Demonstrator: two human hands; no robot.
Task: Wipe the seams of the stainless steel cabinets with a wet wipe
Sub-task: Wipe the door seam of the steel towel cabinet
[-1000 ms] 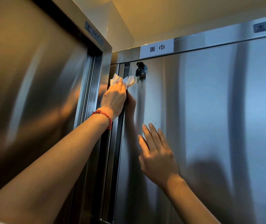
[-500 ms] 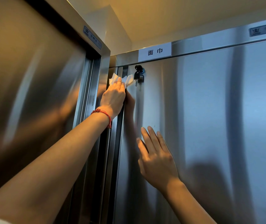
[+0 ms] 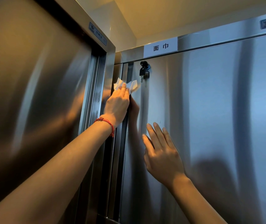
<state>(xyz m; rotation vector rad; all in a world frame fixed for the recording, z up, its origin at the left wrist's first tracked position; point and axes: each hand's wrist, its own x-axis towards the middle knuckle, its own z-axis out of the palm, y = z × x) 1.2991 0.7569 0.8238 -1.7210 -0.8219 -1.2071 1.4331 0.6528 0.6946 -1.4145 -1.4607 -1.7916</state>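
1. Left of the grip stands the neighbouring stainless cabinet [image 3: 37, 94], its door frame just beside the wiping hand.
2. At the grip, the left hand [image 3: 117, 103] presses a white wet wipe [image 3: 131, 85] with fingers laid over it onto the vertical seam [image 3: 125, 135]; whether the hidden thumb pinches the wipe, I cannot tell.
3. Up and right of the grip, keys [image 3: 144, 72] hang from the lock.
4. Below and right, the right hand [image 3: 163, 155] lies flat and unclenched on the door [image 3: 217, 118].
5. Seam-wiping is under way near the top; next, probably, a steady pass along the seam, keeping the wipe in the groove.

Cream ceiling [image 3: 169, 12] overhead, warm yellow light; pale wall [image 3: 112, 25] in corner.
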